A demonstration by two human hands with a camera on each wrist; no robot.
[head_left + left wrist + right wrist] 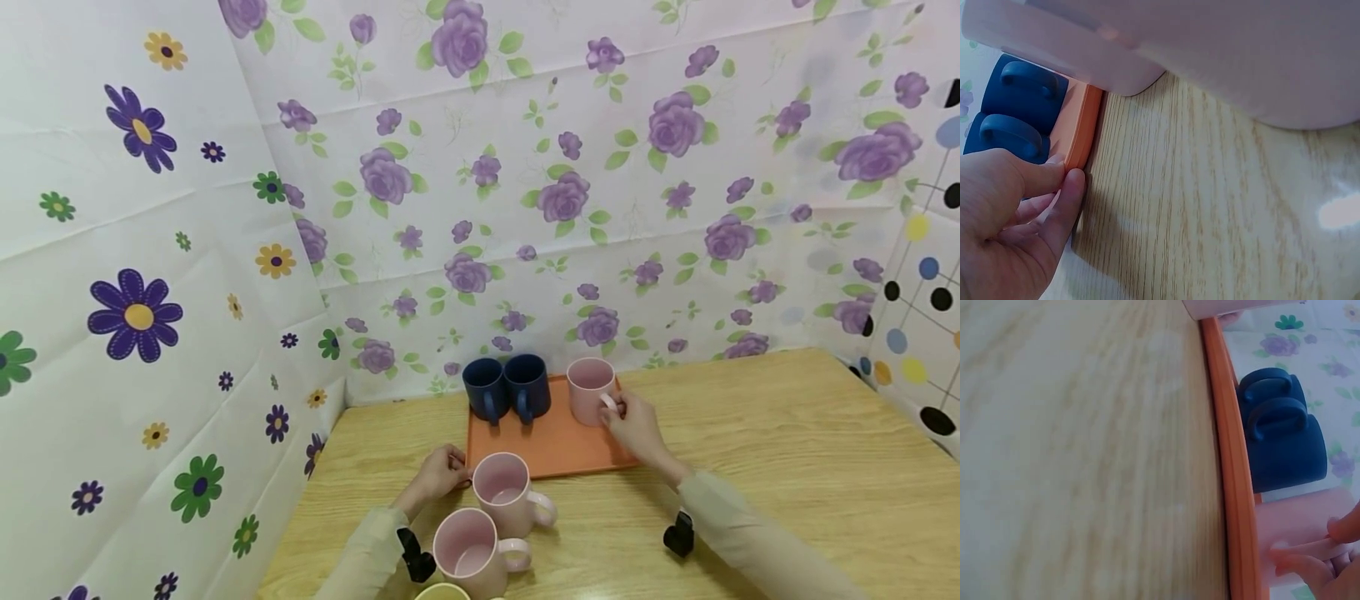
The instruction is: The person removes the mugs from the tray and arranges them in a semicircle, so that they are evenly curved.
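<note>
An orange tray (562, 450) lies on the wooden table against the back wall. My left hand (435, 478) pinches its near left corner between thumb and fingers, as the left wrist view confirms. At the tray's right end stands an upright pink mug (589, 396); my right hand (636, 427) grips its handle. Two dark blue mugs, one (483, 392) at the left end and another (527, 387) beside it, stand upright on the tray with handles toward me. In the right wrist view, fingers (1307, 569) are around the pink mug's handle (1316, 550).
Two more pink mugs, one (504, 492) just before the tray and one (472, 554) nearer me, stand on the table (750, 442). A yellow mug (442, 592) is cut off at the bottom edge. Flowered sheets (480, 208) wall the back and left.
</note>
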